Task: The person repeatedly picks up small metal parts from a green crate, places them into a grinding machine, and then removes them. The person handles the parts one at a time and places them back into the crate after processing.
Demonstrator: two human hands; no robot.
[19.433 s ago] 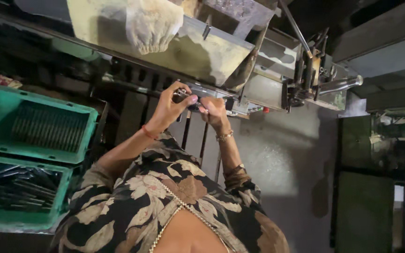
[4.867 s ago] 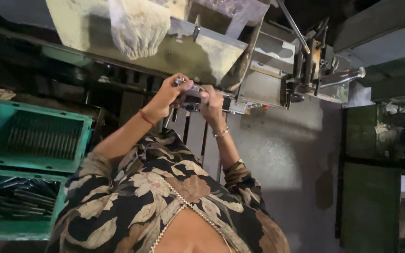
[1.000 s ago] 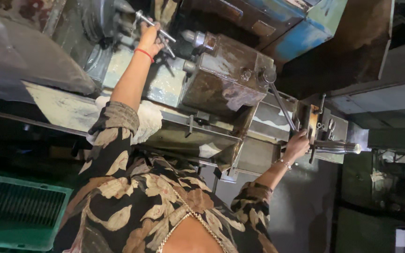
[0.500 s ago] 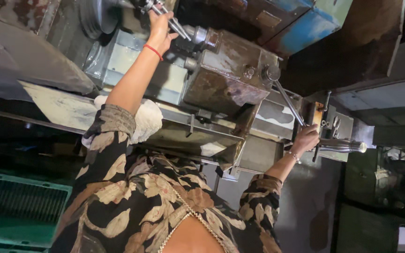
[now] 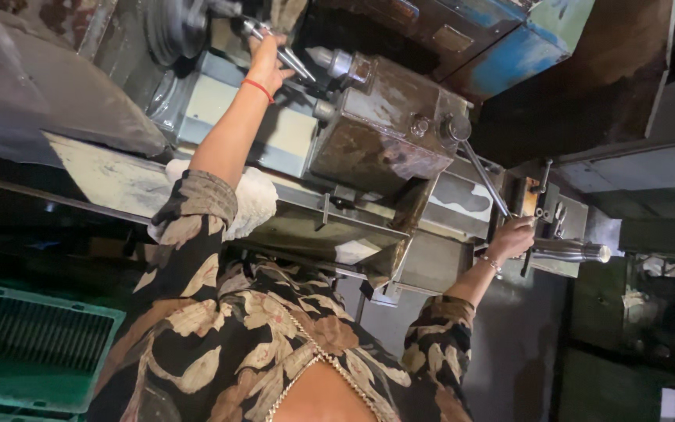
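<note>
Obs., head view. Both hands are up on a worn metal machine, well apart from each other.

Left hand: raised to the top of the machine, fingers closed around a shiny metal rod that sticks out near a dark round wheel. A red thread sits at the wrist. Just beside the rod is a pointed steel centre, its tip facing the hand but not touching it.

Right hand: closed in a fist at the lower end of a thin lever that runs down from a round hub on the rusty box. I cannot tell whether the fist holds the lever's end itself or a grip behind it. A polished steel bar juts out just beside this hand, on its far side.

Surroundings: a white cloth lies on the machine's ledge under the left forearm. A green crate stands low on the left, well apart from both hands.

Progress, as my reading only: both hands are placed and gripping, so the reaching part looks done. Nothing in view shows whether rod or lever has been worked through its travel, nor any finished piece, so I log that as open.
</note>
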